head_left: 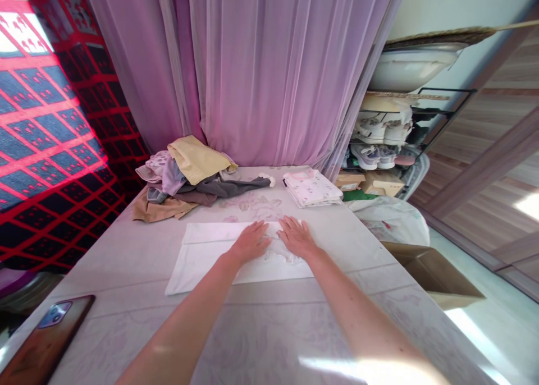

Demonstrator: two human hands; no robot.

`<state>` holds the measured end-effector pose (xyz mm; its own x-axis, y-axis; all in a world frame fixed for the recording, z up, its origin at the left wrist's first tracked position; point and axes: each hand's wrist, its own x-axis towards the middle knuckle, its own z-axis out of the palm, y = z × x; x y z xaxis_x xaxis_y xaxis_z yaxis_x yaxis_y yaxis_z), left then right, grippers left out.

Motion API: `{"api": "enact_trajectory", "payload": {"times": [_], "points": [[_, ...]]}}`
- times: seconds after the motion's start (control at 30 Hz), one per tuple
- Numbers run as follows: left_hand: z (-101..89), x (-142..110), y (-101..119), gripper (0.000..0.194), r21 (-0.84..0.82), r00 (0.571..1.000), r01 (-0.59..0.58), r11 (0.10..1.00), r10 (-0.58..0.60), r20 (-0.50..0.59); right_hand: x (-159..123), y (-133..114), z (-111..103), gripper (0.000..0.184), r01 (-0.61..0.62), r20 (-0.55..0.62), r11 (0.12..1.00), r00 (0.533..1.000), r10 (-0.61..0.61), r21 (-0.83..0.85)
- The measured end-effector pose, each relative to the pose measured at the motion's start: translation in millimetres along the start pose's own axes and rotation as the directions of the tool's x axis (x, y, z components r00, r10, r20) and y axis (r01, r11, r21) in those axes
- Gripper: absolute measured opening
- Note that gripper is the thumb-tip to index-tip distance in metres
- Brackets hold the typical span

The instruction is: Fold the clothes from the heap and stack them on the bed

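A white garment (206,261) lies flat and folded lengthwise on the cloth-covered table, with a ruffled or lacy part near its right half. My left hand (252,241) rests palm down on its middle, fingers stretched out. Just to the right, my right hand (297,238) presses on the same garment near its right end, fingers spread. Both hands are open and hold nothing. The part of the cloth beneath my palms and forearms is hidden.
Loose clothes (196,172) are heaped at the back left. Folded patterned clothes (312,187) sit at the back right. A phone (50,337) lies front left. Right of the table (126,273) stand a cardboard box (433,273) and a shoe rack (387,143). Purple curtains (269,70) hang behind.
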<state>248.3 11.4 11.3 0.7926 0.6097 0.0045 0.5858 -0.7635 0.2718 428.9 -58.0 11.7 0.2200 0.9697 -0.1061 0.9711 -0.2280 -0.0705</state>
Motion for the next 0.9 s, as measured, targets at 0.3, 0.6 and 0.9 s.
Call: {"api": "enact_trajectory", "payload": {"times": [0.3,0.6,0.9], "points": [[-27.7,-93,-106,0.058,0.14,0.917,0.395,0.908,-0.38,-0.125,-10,-55,-26,0.055,-0.033,-0.101,0.998,0.994,0.039,0.058],[-25.7,-98,-120,0.054,-0.057,0.882,0.439,0.897,-0.442,-0.165,-25,-101,12,0.055,0.108,-0.054,0.988,0.993,-0.102,0.107],[-37.1,-145,-147,0.059,-0.73,0.652,0.305,0.612,-0.693,-0.308,-34,-98,18,0.04,0.114,-0.354,0.986,0.933,-0.066,0.118]]}}
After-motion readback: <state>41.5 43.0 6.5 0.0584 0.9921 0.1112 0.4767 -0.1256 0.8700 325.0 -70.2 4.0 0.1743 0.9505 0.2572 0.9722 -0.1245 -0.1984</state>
